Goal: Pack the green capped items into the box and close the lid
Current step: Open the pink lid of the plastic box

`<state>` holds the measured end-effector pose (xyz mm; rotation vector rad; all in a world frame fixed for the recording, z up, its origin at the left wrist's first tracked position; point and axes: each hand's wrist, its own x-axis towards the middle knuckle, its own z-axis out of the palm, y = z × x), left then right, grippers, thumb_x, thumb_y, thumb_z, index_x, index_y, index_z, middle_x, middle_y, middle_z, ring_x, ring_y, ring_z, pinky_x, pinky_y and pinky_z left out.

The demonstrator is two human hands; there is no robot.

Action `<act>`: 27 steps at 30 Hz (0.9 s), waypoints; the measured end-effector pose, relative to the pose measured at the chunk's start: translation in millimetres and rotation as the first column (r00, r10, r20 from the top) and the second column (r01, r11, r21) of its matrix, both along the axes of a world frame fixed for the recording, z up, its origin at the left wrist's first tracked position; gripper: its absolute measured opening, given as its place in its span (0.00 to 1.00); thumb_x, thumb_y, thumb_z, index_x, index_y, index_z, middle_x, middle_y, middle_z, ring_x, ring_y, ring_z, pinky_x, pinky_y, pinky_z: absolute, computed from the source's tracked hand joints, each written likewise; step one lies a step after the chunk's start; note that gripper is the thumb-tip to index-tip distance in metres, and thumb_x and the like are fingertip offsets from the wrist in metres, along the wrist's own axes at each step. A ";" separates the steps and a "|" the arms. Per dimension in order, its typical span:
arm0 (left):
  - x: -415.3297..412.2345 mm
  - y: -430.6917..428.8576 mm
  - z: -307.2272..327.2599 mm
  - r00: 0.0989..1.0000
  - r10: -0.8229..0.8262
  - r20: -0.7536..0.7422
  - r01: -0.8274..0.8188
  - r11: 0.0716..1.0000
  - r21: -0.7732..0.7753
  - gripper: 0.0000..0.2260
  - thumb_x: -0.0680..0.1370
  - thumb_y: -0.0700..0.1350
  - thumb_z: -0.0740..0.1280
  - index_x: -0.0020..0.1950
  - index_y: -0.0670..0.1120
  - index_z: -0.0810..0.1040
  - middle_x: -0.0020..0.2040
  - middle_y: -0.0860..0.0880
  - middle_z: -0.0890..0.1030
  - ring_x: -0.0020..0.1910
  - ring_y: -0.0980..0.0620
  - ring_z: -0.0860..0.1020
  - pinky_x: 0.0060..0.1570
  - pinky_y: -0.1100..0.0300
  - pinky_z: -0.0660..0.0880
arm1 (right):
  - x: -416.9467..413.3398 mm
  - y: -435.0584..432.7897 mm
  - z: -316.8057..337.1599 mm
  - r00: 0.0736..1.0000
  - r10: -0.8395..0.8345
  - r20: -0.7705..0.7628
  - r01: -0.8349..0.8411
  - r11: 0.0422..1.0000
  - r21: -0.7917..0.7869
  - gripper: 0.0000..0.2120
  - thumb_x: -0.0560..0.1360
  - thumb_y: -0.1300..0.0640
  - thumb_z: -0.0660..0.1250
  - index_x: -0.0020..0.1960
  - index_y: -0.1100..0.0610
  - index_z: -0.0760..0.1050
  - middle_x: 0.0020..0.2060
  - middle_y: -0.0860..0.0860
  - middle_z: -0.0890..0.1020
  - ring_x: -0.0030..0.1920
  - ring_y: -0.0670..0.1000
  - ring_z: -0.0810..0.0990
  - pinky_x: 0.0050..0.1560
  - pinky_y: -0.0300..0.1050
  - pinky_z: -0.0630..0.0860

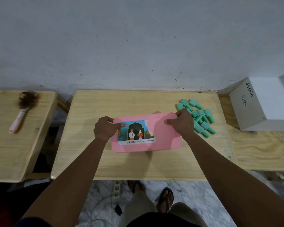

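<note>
Bare tabletop [92, 161] lies open behind the pink box [162, 140] up to the wall [138, 46], in front of it, and to its left. On the right, a heap of green capped items [202, 118] crowds the right hand [181, 122], with a white block [259, 108] standing beyond.

Box [146, 133] mid-table [138, 164]; capped items [197, 115] right; brush [21, 108] far left.

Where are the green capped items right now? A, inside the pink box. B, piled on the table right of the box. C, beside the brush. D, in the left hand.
B: the green capped items lie piled on the table just right of the pink box, next to the right hand gripping its end.
</note>
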<state>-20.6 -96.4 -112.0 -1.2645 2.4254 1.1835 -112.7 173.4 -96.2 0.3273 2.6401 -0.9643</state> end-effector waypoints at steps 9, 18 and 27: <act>3.3 -5.3 2.9 1.000 -0.001 -0.019 0.002 0.998 0.055 0.21 0.61 0.60 0.80 0.47 0.51 0.82 0.47 0.49 0.85 0.48 0.48 0.83 0.49 0.54 0.80 | 11.5 10.8 13.6 0.993 -0.041 0.107 0.093 0.837 -0.540 0.18 0.71 0.61 0.76 0.54 0.57 0.69 0.47 0.54 0.79 0.45 0.54 0.79 0.39 0.47 0.76; 11.2 -9.3 1.7 0.990 -0.086 -0.111 0.107 0.975 0.195 0.21 0.64 0.60 0.76 0.52 0.54 0.81 0.50 0.46 0.85 0.50 0.45 0.83 0.52 0.46 0.80 | 28.4 11.9 15.8 0.974 -0.104 0.203 0.225 0.583 -0.781 0.13 0.75 0.60 0.72 0.56 0.46 0.82 0.55 0.51 0.83 0.54 0.56 0.81 0.53 0.56 0.81; 18.8 0.6 4.6 0.962 0.231 -0.143 -0.129 0.852 0.507 0.11 0.77 0.47 0.70 0.59 0.45 0.78 0.55 0.43 0.83 0.41 0.49 0.81 0.33 0.61 0.77 | 38.3 6.9 14.8 0.966 -0.142 0.216 0.255 0.651 -0.714 0.09 0.78 0.57 0.68 0.55 0.45 0.80 0.57 0.51 0.82 0.57 0.57 0.80 0.58 0.58 0.79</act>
